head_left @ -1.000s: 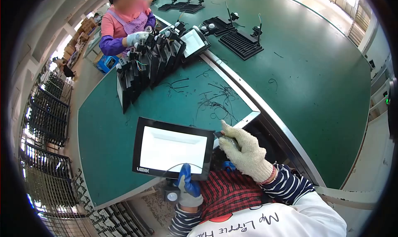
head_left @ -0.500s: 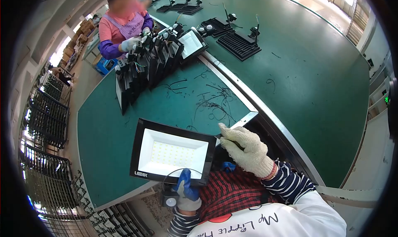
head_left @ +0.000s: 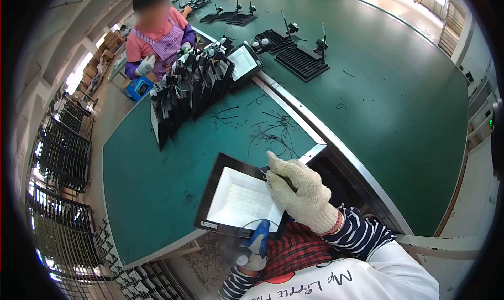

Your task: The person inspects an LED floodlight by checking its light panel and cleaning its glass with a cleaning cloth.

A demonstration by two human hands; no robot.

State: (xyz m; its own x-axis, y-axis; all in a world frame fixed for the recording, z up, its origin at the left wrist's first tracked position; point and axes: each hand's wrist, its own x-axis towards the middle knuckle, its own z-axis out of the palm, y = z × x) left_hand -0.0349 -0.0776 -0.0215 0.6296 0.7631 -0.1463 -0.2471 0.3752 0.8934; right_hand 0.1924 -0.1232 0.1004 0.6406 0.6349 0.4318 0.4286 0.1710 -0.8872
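A floodlight [head_left: 244,195] with a black frame and a white reflector is tilted in front of my body, its lit-looking face up. My left hand [head_left: 256,247], in a blue and white glove, grips its lower edge beside a small round-domed sensor [head_left: 241,260] and a loop of thin cable. My right hand [head_left: 302,189], in a cream knit glove, is closed at the floodlight's right edge; what its fingers hold there, if anything, is hidden.
Several floodlights [head_left: 191,90] stand in a row on the green table [head_left: 142,168], with a co-worker [head_left: 157,42] behind them. Cut black ties [head_left: 273,132] lie nearer. More floodlights [head_left: 302,61] lie past the metal rail [head_left: 294,103].
The floodlight has shifted right and turned to a steeper angle. My left hand moved right with it; my right hand moved slightly left. The co-worker's one hand has drawn back from the row.
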